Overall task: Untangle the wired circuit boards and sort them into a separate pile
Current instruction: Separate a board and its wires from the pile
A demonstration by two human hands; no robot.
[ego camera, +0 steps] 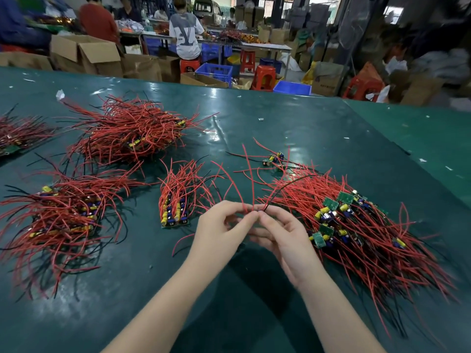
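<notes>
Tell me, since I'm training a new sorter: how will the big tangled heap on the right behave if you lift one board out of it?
Probably it drags neighbours along: the tangled heap has red wires crossing over many boards. The wires look floppy, since those pinched by the left hand and right hand arc and droop. Each board seems light.

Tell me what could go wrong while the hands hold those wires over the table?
1. The left hand and right hand pinch red wires that arch toward the messy pile; pulling may drag other boards along.
2. The small neat stack sits close beside the left hand, so a loose wire could snag and scatter it.
</notes>
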